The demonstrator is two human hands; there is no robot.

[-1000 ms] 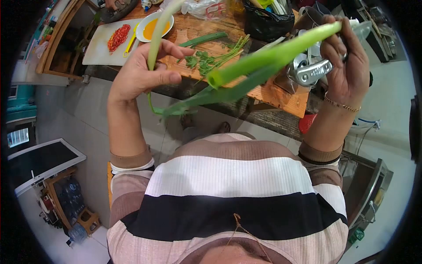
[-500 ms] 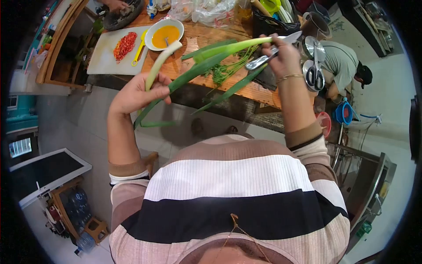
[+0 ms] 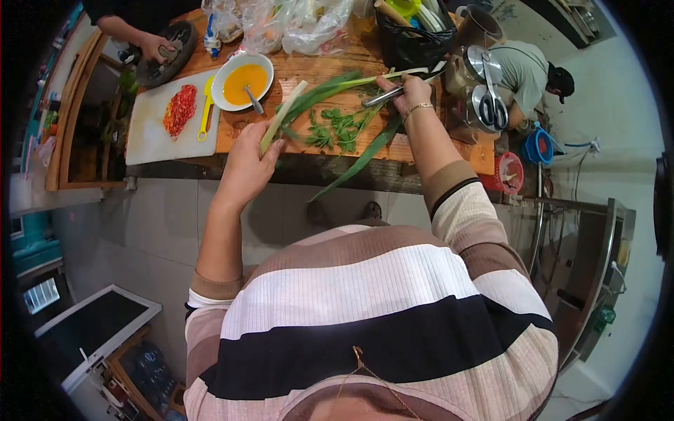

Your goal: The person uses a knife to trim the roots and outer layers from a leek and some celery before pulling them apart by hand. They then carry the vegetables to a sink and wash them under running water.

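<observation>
My left hand (image 3: 251,156) is closed around the pale stem of a leek (image 3: 283,118) above the table's near edge. Long green leaves stretch from there to my right hand (image 3: 407,95), whose fingers grip a knife (image 3: 382,97) together with the far end of the leek. The knife's metal handle points left; its blade extends to the right, partly hidden by the hand. A separate-looking green leaf (image 3: 361,160) hangs down below my right hand over the table edge. Under the leek, leafy green herbs (image 3: 342,128) lie on the wooden table (image 3: 286,67).
Left on the table are a white cutting board (image 3: 151,144) with chopped red chilli (image 3: 180,111), a yellow peeler-like tool (image 3: 206,109) and a bowl of beaten egg (image 3: 246,84). A co-worker's hand (image 3: 158,49) works in a stone mortar (image 3: 184,43). Scissors (image 3: 493,109) and canisters stand right; another person (image 3: 523,67) crouches beyond.
Both hands have moved forward and lower over the table, still holding the leek and knife. My left hand shifted right, my right hand left. The view tilted, showing more of the co-worker's arm.
</observation>
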